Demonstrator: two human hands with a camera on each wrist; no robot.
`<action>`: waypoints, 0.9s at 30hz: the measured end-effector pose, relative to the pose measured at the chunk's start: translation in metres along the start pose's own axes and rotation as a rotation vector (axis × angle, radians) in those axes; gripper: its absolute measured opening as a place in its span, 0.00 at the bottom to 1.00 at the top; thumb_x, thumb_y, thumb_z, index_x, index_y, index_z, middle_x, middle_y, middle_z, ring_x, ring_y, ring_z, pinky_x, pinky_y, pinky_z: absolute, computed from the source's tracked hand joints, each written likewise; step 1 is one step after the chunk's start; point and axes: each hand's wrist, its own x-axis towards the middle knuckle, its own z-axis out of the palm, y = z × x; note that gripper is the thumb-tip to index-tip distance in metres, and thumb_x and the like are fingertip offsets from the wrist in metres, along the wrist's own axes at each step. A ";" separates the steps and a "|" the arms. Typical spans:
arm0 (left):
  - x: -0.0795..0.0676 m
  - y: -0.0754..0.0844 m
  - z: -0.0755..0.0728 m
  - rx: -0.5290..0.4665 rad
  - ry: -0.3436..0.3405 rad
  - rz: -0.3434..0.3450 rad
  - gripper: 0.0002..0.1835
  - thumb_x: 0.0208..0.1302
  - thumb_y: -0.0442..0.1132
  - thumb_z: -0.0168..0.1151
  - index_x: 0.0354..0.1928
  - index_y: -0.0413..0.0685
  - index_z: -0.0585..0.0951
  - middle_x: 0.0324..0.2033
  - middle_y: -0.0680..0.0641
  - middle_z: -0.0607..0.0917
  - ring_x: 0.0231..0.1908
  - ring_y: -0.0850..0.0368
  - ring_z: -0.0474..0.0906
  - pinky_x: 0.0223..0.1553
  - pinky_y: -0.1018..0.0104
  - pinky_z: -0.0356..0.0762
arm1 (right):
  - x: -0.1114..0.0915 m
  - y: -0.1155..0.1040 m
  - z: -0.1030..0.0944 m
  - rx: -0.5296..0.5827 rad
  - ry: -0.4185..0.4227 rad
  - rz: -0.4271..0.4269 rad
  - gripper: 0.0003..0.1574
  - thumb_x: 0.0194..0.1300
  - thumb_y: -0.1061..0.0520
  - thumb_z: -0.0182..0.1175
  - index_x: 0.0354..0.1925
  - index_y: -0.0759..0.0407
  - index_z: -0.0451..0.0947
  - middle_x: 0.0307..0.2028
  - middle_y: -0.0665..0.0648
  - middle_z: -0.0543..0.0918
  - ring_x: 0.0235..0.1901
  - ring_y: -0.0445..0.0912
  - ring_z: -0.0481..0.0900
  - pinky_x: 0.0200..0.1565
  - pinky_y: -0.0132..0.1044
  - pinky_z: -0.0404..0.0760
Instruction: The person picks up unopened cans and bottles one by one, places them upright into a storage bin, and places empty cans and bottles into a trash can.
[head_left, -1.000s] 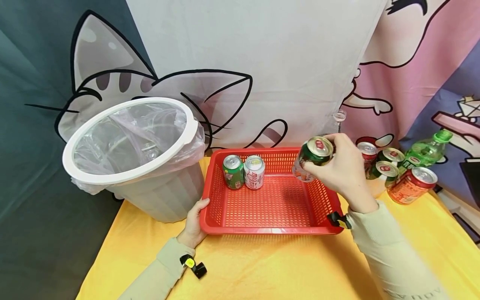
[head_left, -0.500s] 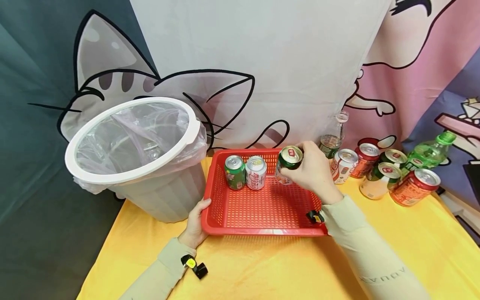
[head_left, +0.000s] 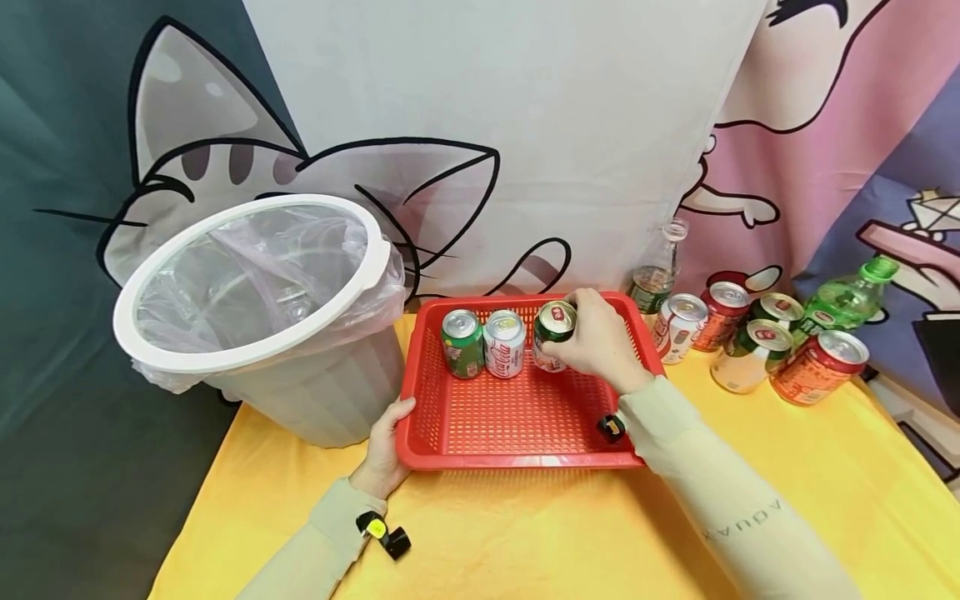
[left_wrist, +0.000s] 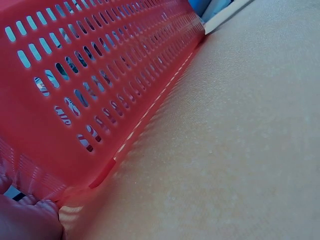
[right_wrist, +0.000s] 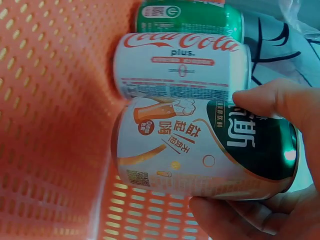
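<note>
In the head view a red plastic basket lies on the yellow cloth. My left hand grips its left front corner, thumb over the rim; the left wrist view shows fingers under that corner. Inside stand a green can and a white Coca-Cola can, side by side at the back left. My right hand holds a dark green and white drink can upright to their right. Seen from the right wrist, thumb and fingers wrap the held can, close beside the Coca-Cola can.
A grey bin with a white rim and clear liner stands left of the basket. To the right are several cans, including an orange-red can, a green bottle and a clear bottle. A patterned cloth hangs behind.
My right hand has carried the dark green and white can leftward and down into the basket, beside the Coca-Cola can. My left hand has stayed on the basket corner.
</note>
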 end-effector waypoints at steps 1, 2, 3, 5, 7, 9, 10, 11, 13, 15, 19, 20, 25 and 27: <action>0.000 0.000 0.000 0.000 0.000 0.000 0.30 0.76 0.48 0.40 0.76 0.52 0.52 0.61 0.48 0.75 0.58 0.52 0.76 0.58 0.58 0.80 | 0.000 0.000 0.001 -0.003 -0.003 0.001 0.41 0.46 0.49 0.79 0.53 0.63 0.72 0.48 0.61 0.79 0.46 0.57 0.80 0.52 0.53 0.81; 0.000 0.000 0.000 0.001 0.002 0.002 0.30 0.76 0.48 0.39 0.76 0.52 0.52 0.61 0.48 0.75 0.58 0.52 0.76 0.58 0.58 0.80 | 0.001 0.001 0.002 -0.006 -0.006 0.004 0.41 0.47 0.48 0.79 0.53 0.63 0.72 0.48 0.61 0.79 0.47 0.57 0.80 0.52 0.54 0.80; 0.000 0.000 0.000 0.003 0.003 0.001 0.30 0.76 0.48 0.39 0.76 0.51 0.52 0.62 0.48 0.75 0.58 0.52 0.76 0.58 0.58 0.80 | 0.001 0.001 0.003 -0.005 -0.009 0.007 0.41 0.47 0.49 0.79 0.54 0.63 0.72 0.48 0.61 0.79 0.47 0.58 0.80 0.53 0.54 0.80; 0.000 0.001 0.000 0.005 0.006 0.000 0.30 0.76 0.48 0.39 0.76 0.51 0.52 0.62 0.48 0.75 0.58 0.52 0.76 0.58 0.58 0.80 | 0.002 0.002 0.004 -0.007 -0.019 0.014 0.42 0.48 0.49 0.79 0.55 0.63 0.72 0.49 0.61 0.78 0.49 0.58 0.79 0.54 0.55 0.79; 0.000 0.001 0.000 0.007 0.011 -0.001 0.30 0.76 0.49 0.40 0.76 0.52 0.53 0.62 0.47 0.75 0.58 0.52 0.76 0.58 0.58 0.80 | 0.003 0.002 0.006 -0.010 -0.031 0.014 0.42 0.49 0.50 0.79 0.57 0.64 0.72 0.51 0.62 0.78 0.51 0.58 0.79 0.56 0.55 0.79; 0.000 0.001 0.000 0.010 0.014 -0.003 0.30 0.76 0.49 0.40 0.76 0.52 0.53 0.62 0.47 0.75 0.58 0.52 0.76 0.58 0.58 0.80 | 0.003 0.003 0.007 -0.018 -0.043 0.012 0.43 0.50 0.50 0.79 0.58 0.64 0.72 0.52 0.62 0.79 0.52 0.59 0.79 0.58 0.56 0.78; 0.000 0.001 0.000 0.010 0.015 -0.004 0.30 0.76 0.49 0.40 0.76 0.52 0.53 0.62 0.47 0.75 0.58 0.52 0.76 0.58 0.58 0.80 | 0.003 0.003 0.008 -0.021 -0.048 0.013 0.43 0.50 0.50 0.79 0.58 0.64 0.72 0.52 0.62 0.79 0.53 0.59 0.79 0.58 0.56 0.78; 0.000 0.001 0.000 0.010 0.016 -0.005 0.30 0.76 0.49 0.40 0.76 0.52 0.54 0.62 0.47 0.75 0.58 0.52 0.76 0.58 0.58 0.80 | 0.003 0.003 0.009 -0.020 -0.052 0.012 0.43 0.49 0.50 0.80 0.58 0.64 0.72 0.52 0.63 0.79 0.53 0.60 0.78 0.59 0.57 0.77; 0.000 0.001 0.000 0.011 0.017 -0.005 0.29 0.76 0.49 0.40 0.75 0.52 0.54 0.61 0.47 0.75 0.58 0.52 0.76 0.57 0.58 0.80 | 0.003 0.003 0.011 -0.022 -0.060 0.004 0.43 0.49 0.50 0.80 0.58 0.64 0.72 0.52 0.63 0.79 0.53 0.60 0.78 0.60 0.57 0.76; 0.000 0.001 0.000 0.010 0.019 -0.004 0.29 0.76 0.49 0.40 0.75 0.52 0.54 0.61 0.48 0.76 0.58 0.52 0.76 0.57 0.59 0.81 | 0.003 0.004 0.013 -0.020 -0.063 -0.001 0.43 0.48 0.50 0.80 0.58 0.64 0.73 0.52 0.63 0.80 0.53 0.61 0.78 0.61 0.57 0.76; 0.001 0.000 0.001 0.009 0.021 -0.003 0.30 0.76 0.49 0.41 0.75 0.52 0.54 0.61 0.47 0.75 0.58 0.52 0.76 0.57 0.58 0.80 | 0.002 0.004 0.015 -0.023 -0.066 -0.014 0.43 0.49 0.51 0.80 0.57 0.65 0.73 0.52 0.64 0.80 0.53 0.61 0.78 0.61 0.57 0.76; 0.001 0.000 0.001 0.007 0.022 -0.004 0.30 0.75 0.49 0.41 0.75 0.52 0.54 0.61 0.47 0.75 0.58 0.52 0.76 0.57 0.58 0.80 | 0.002 0.005 0.015 -0.024 -0.067 -0.013 0.43 0.49 0.51 0.80 0.57 0.65 0.73 0.52 0.64 0.80 0.53 0.61 0.78 0.61 0.57 0.76; 0.001 -0.001 0.001 0.004 0.030 -0.006 0.28 0.75 0.49 0.41 0.74 0.53 0.55 0.60 0.48 0.76 0.57 0.52 0.76 0.57 0.59 0.80 | 0.002 0.006 0.017 -0.021 -0.076 -0.019 0.43 0.51 0.51 0.79 0.59 0.66 0.72 0.54 0.65 0.80 0.55 0.62 0.78 0.63 0.57 0.76; 0.001 -0.001 0.001 0.003 0.031 -0.007 0.27 0.75 0.49 0.41 0.73 0.54 0.56 0.60 0.48 0.76 0.57 0.52 0.76 0.57 0.59 0.81 | 0.002 0.007 0.018 -0.014 -0.077 -0.020 0.43 0.51 0.51 0.79 0.60 0.66 0.72 0.55 0.65 0.79 0.56 0.62 0.78 0.63 0.57 0.75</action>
